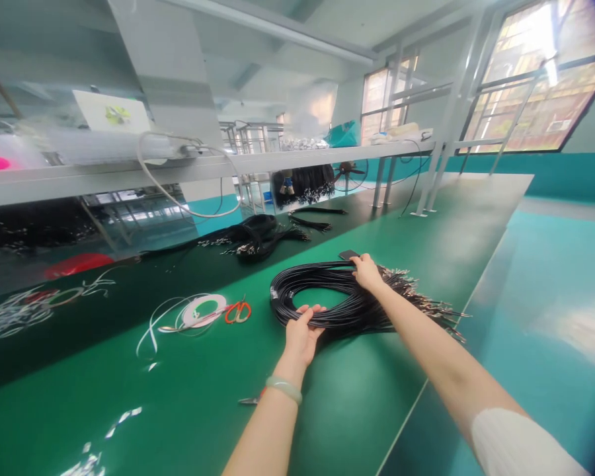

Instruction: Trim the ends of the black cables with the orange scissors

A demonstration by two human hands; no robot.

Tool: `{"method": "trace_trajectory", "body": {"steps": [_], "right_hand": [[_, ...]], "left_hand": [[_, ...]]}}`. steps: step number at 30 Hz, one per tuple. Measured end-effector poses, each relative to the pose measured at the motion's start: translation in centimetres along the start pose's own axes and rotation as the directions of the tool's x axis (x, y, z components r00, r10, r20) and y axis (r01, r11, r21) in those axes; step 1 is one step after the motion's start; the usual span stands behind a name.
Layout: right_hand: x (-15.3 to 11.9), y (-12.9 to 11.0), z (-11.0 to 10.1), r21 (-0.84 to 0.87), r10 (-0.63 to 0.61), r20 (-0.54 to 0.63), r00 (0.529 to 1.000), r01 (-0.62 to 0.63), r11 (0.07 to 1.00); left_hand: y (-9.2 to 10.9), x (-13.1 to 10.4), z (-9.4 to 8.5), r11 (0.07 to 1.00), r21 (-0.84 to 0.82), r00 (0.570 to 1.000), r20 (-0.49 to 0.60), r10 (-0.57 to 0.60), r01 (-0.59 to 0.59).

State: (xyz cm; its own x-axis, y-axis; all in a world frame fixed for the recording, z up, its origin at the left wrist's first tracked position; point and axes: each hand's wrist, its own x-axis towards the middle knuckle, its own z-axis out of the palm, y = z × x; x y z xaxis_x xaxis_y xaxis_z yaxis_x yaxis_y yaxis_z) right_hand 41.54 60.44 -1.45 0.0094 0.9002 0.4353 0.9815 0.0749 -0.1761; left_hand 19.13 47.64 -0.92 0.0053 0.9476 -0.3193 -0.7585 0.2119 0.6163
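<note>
A thick coil of black cables lies on the green bench top, its many metal-tipped ends fanned out to the right. My left hand holds the coil's near side, palm up, with the fingers reaching over into the ring. On the far side, my right hand grips the cable bundle from above, close to where the loose ends begin. A small dark flat object lies just beyond my right fingers; its kind is unclear. Light tape or tie wraps the coil's left end.
Left of the coil lie orange-handled scissors and a roll of white tape. Another tool is partly hidden by my left forearm. More black cable bundles rest at the back. A white shelf runs above the bench.
</note>
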Motion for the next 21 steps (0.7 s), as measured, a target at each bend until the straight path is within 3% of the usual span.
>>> {"method": "trace_trajectory", "body": {"steps": [5,9,12,17,21], "right_hand": [[-4.1,0.6,-0.5,0.102,-0.178,0.083,0.98,0.17,0.98],[-6.8,1.4,-1.4,0.107,-0.189,0.11,0.976,0.177,0.978],[-7.3,1.5,-1.6,0.106,-0.203,0.14,0.969,0.189,0.976],[-6.5,1.0,-1.5,0.108,-0.254,0.299,0.92,0.231,0.967],[-7.0,0.4,-1.5,0.082,-0.228,0.407,0.884,0.214,0.973]], "left_hand": [[-0.1,0.0,0.2,1.0,0.006,1.0,-0.024,0.008,-0.007],[-0.2,0.0,0.4,1.0,0.012,0.999,-0.047,-0.015,0.016],[0.1,0.0,0.5,0.997,0.047,0.997,-0.058,-0.055,0.057],[2.6,0.1,0.1,0.976,0.155,0.988,-0.045,-0.149,0.154],[5.5,-0.2,-1.2,0.967,0.237,0.995,-0.033,-0.091,0.096]]}}
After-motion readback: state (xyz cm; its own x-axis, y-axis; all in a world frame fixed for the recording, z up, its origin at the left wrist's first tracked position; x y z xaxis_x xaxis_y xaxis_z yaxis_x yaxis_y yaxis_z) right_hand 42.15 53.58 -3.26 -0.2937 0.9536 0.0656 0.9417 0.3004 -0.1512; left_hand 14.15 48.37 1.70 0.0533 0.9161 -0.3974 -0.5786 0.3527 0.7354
